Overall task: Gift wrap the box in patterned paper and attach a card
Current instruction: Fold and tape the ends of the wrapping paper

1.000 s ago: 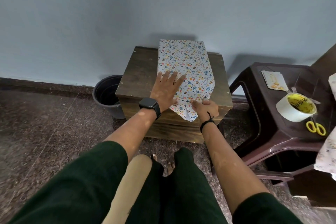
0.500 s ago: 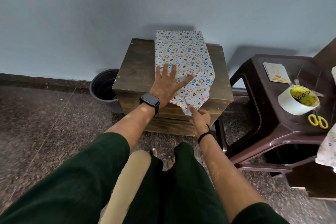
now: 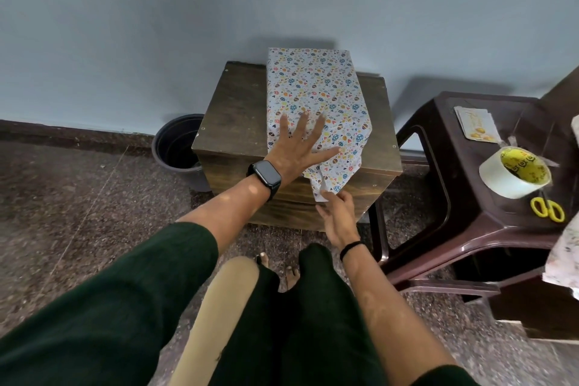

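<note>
**Nearly wrapped, one end still loose**

Mostly the box (image 3: pixel 313 94) is covered in patterned paper already; it lies on the wooden surface (image 3: pixel 238 116), under and beyond the left hand (image 3: pixel 299 150); that hand lies flat on top with fingers spread, pressing the paper down; the right hand (image 3: pixel 340 216) is just below it, fingers loosely spread, fingertips touching the loose paper flap (image 3: pixel 329 177) that hangs over the near edge; I cannot tell if it pinches the flap. I think this end still needs folding and taping; the card (image 3: pixel 476 124) is not on yet; it lies on the brown stool (image 3: pixel 438 197) far to the right of the right hand, with the tape roll (image 3: pixel 513 175) and yellow scissors (image 3: pixel 548 208) nearer. The box end sits right at the near edge, so little room there; bare wood lies left of the left hand.
</note>
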